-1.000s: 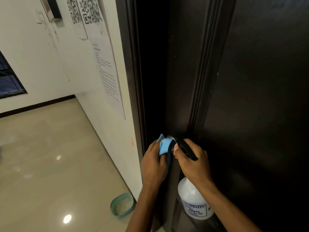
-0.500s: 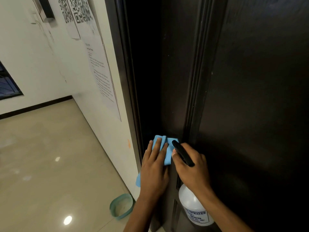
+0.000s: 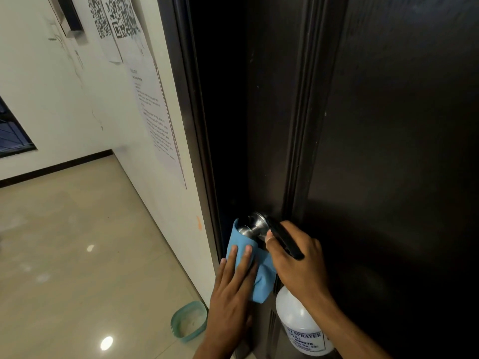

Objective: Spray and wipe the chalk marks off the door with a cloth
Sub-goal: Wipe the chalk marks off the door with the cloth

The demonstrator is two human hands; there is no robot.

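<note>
While the left hand (image 3: 233,288) presses the blue cloth (image 3: 248,265) flat-fingered on the door (image 3: 388,151) beneath the knob (image 3: 255,225), low centre, wiping is underway; the right hand (image 3: 298,263) grips the spray bottle (image 3: 300,325). Next probably calls for firm strokes.

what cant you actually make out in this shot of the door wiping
Head view only:
- Chalk marks: none can be told on the dark, dim door.
- Spray bottle: base cut off by the bottom edge; nozzle hidden behind the right hand.
- Wall notices: print too small to read.
</note>
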